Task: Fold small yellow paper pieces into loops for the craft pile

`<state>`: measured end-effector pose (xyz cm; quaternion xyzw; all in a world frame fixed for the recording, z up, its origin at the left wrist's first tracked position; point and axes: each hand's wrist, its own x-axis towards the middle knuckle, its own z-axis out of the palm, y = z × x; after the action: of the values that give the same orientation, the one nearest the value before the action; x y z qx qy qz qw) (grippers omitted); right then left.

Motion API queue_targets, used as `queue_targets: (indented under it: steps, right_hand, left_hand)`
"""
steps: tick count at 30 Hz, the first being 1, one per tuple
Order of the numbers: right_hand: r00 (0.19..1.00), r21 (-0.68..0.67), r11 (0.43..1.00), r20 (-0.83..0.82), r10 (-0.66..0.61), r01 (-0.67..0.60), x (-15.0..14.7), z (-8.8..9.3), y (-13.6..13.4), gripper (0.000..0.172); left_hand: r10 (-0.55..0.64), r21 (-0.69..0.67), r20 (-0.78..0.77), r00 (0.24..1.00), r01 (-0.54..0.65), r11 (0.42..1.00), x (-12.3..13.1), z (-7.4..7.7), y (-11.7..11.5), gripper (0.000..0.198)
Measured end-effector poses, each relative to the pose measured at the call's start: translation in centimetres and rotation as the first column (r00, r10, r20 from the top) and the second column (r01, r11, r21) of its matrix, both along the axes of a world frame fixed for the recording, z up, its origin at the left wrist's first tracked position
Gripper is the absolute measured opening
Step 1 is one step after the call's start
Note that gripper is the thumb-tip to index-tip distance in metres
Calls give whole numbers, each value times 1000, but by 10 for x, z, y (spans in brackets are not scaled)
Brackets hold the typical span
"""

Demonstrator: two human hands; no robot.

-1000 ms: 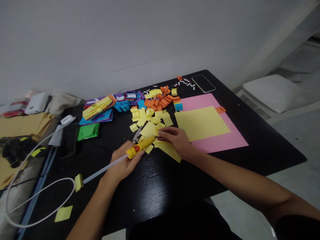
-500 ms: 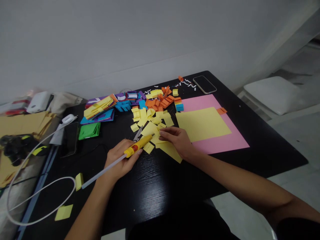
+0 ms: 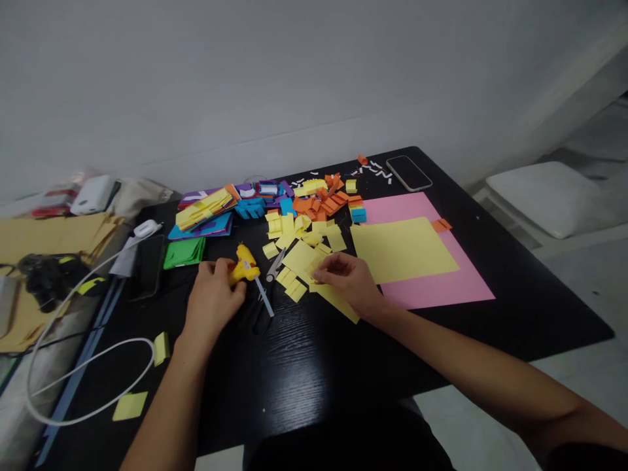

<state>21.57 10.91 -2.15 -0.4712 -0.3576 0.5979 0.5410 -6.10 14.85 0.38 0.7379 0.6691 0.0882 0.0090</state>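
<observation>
My left hand [image 3: 212,299] is closed round a yellow hot glue gun [image 3: 244,265] that stands on the black table [image 3: 318,366], its clear glue stick [image 3: 263,305] pointing toward me. My right hand [image 3: 346,282] rests on a pile of cut yellow paper pieces [image 3: 299,258], fingers pinching a small yellow piece. Scissors [image 3: 273,267] lie between the two hands.
A large yellow sheet [image 3: 402,249] lies on a pink sheet [image 3: 441,278] to the right. Orange pieces [image 3: 326,198], blue, purple and green paper [image 3: 184,252] are heaped at the back. A phone [image 3: 409,173] lies far right, a white cable [image 3: 88,353] loops at left.
My left hand drew the glue gun back to the left, away from the yellow pieces, and set it upright on the table. My right hand stayed on the yellow paper.
</observation>
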Motion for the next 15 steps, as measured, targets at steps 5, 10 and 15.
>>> queue_targets:
  steps: [5, 10, 15]
  right_hand:
    - [998, 64, 998, 58, 19, -22, -3, 1, -5, 44]
    - [990, 100, 991, 121, 78, -90, -7, 0, -15, 44]
    - [966, 116, 980, 225, 130, -159, -8, -2, -19, 38]
  left_hand:
    - [-121, 218, 129, 984, 91, 972, 17, 8, -11, 36]
    - [-483, 256, 483, 730, 410, 876, 56, 12, -40, 15]
    - [-454, 115, 616, 643, 497, 860, 70, 6, -49, 17]
